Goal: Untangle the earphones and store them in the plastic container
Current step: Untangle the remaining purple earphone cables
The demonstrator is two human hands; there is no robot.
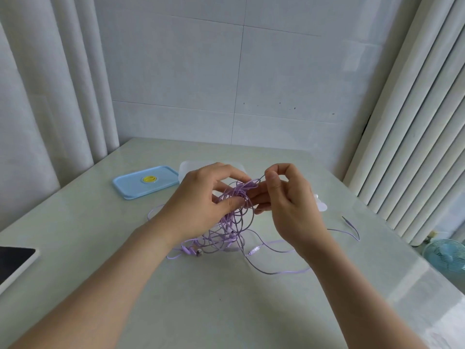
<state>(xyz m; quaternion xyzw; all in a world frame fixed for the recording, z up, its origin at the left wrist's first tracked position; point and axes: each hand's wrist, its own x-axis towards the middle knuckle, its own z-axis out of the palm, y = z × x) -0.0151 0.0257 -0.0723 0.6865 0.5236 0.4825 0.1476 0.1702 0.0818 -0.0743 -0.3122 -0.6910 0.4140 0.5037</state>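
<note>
A pale green, glossy table (pixel 226 306) spreads beneath the fingers (pixel 221 170) and on toward the viewer. Far to the left of the fingers and nearer the viewer, a tablet (pixel 15 260) with a dark screen and a white frame lies at the table's edge, partly cut off by the view. A white tiled wall (pixel 201 71) rises beyond the fingers, with a few small dark specks (pixel 279 103) on it. White curtains (pixel 50 96) hang to the upper left. White ribbed vertical slats (pixel 415 147) stand to the right. Below these, off the table, sits a small teal fan (pixel 445 255).
</note>
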